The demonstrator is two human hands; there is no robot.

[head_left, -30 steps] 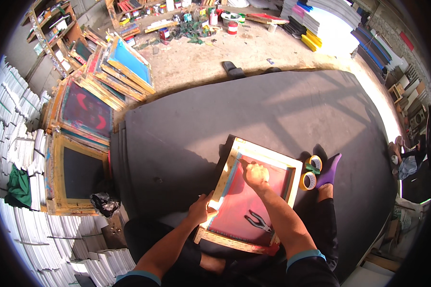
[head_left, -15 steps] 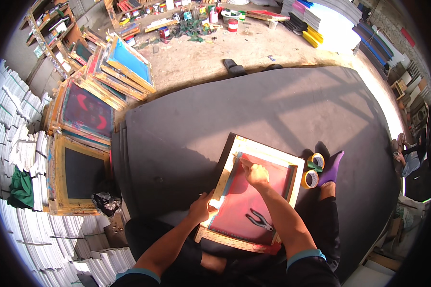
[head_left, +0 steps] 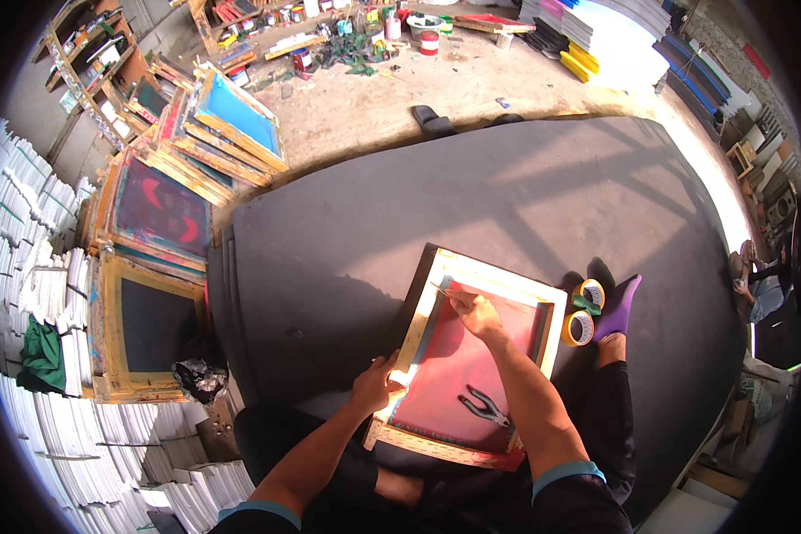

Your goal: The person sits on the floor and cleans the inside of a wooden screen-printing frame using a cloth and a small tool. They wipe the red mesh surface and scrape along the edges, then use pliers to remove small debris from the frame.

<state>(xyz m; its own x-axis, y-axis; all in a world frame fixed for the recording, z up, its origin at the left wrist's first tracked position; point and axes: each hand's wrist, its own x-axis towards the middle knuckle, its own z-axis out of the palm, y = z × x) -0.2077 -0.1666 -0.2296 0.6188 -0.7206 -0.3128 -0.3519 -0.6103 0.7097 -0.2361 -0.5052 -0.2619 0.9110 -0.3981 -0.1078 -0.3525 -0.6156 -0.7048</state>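
Note:
A wooden screen-printing frame (head_left: 556, 307) with pinkish-red mesh (head_left: 445, 378) lies tilted across my lap and the dark surface. My left hand (head_left: 376, 384) is closed round its left rail. Above the upper left inside corner is my right hand (head_left: 476, 313), its fingers pinched on a thin, narrow piece (head_left: 441, 290) whose kind I cannot make out. Bluish-grey edging (head_left: 429, 334) runs inside the left rail. Pliers with dark handles (head_left: 483, 408) rest on the lower right of the mesh.
Two yellow tape rolls (head_left: 578, 327) and a small green item (head_left: 586, 305) sit beside my purple-socked foot (head_left: 618, 307). More screen frames (head_left: 142, 392) lean at left near white stacks (head_left: 62, 445). A dark padded surface (head_left: 329, 240) spreads ahead. Another person (head_left: 764, 289) is at far right.
My right hand has turned slightly, and the thin piece in its fingers now shows, reaching to the frame's upper left corner. My left hand keeps its place.

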